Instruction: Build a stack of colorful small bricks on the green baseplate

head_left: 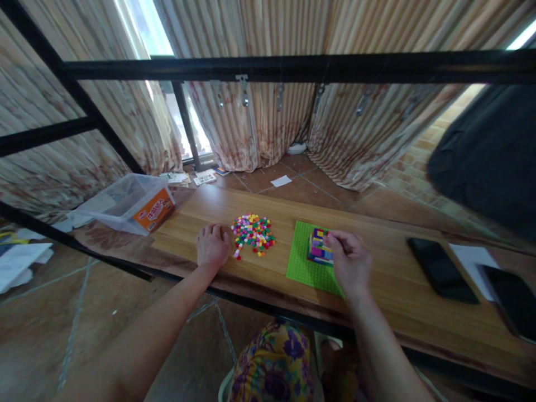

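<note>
Possibly, uneven pressure from the right hand point(354, 263), pinched narrow at the brick stack point(318, 251) on the green baseplate point(298, 259), risked skewing it, while the left hand point(213, 247), its grip unclear, lay beside the loose bricks point(253, 231).

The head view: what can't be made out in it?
Head view: whether the right hand holds a brick; too small.
Head view: part of the green board; behind that hand.
Head view: one end of the rightmost phone; cut by the right edge.
Head view: wording on the orange label; blurred.
</note>
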Available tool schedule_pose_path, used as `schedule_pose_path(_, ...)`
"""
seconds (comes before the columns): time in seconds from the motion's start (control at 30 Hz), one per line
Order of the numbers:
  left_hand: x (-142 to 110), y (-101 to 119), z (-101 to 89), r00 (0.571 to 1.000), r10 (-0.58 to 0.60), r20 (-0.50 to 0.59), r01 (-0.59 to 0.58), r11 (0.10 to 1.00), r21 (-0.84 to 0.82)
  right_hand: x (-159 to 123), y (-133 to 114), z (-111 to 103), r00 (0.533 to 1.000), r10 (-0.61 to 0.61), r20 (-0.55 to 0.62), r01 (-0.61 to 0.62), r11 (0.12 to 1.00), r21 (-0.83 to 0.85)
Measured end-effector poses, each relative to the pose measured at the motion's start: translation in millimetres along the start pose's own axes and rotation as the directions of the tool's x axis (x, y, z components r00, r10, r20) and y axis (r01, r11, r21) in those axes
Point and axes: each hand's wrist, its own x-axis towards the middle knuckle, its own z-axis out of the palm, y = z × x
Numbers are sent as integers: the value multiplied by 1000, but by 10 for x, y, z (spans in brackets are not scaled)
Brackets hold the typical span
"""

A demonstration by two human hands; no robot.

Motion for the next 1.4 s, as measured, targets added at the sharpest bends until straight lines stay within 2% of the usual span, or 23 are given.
schedule_pose_path(0.1, 4, 3, -7, 1000, 1, 3, -1, 1000, 1, 62, 38, -140, 998, 52, -31, -52, 999, 5)
schedule_pose_path(0.27, 6, 14, -18, 1000, -5, 20, 5, 1000, 12, 49, 30, -247, 995, -67, 79, 79, 985, -154)
schedule_pose_path(0.4, 2, 13, -12, 1000, -9, 13, 9, 1000, 10, 22, 62, -208, 983, -78, 166, 110, 974, -198)
schedule_pose_path(0.67, 4, 1, 5, 1000, -11, 10, 11, 1000, 0, 38, 119, -88, 982, -98, 164, 144, 943, -300)
schedule_pose_path(0.8, 1, 1, 8, 1000, -10, 7, 10, 1000, -4, 27, 110, -76, 984, -93, 150, 132, 952, -275)
schedule_pose_path(1.1, 1, -5, 30, 1000, -8, -5, 8, 1000, 5, 24, 145, -42, 997, 43, 68, -36, 994, -104)
schedule_pose_path(1.27, -1, -5, 24, 1000, -7, 10, 7, 1000, 8, 45, 119, -105, 999, 51, 9, -48, 982, -183)
schedule_pose_path(1.4, 1, -17, 44, 1000, -13, 4, 13, 1000, 2, 68, 106, -124, 997, -34, -62, 10, 938, -348)
